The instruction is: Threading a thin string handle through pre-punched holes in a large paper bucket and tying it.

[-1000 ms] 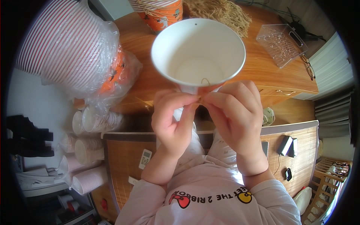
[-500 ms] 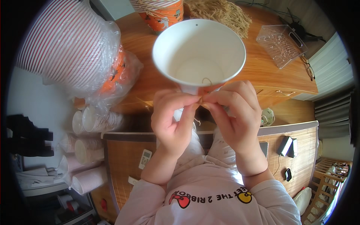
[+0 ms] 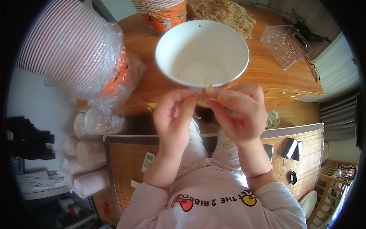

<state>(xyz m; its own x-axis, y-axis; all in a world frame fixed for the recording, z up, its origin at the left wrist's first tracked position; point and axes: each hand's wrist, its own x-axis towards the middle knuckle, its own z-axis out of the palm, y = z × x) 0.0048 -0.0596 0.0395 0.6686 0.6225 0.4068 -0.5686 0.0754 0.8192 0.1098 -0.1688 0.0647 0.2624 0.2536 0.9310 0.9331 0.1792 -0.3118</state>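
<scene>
A white paper bucket [image 3: 183, 49] with a round open top stands at the table's near edge, a small hole high in its far wall. My left hand [image 3: 173, 114] and my right hand [image 3: 242, 112] meet just in front of its near rim, thumbs and forefingers pinched close together. A thin tan cord [image 3: 208, 81] runs between the fingertips. Its small loop rises in front of the bucket's near inside wall, and a pale end hangs below the left fingers. My fingers hide where the cord meets the bucket.
On the wooden table [image 3: 274, 80] are orange printed buckets [image 3: 164, 21], a heap of tan cords [image 3: 225, 17], a clear box [image 3: 286, 45] of small pieces and glasses [image 3: 314, 70]. Plastic-wrapped stacked buckets [image 3: 72, 49] tower at left. More stacks [image 3: 91, 183] lie below.
The cord loop has risen and narrowed at the near rim. Both hands have shifted slightly, with the right fingers now overlapping the left fingertips more. The bucket has hardly moved.
</scene>
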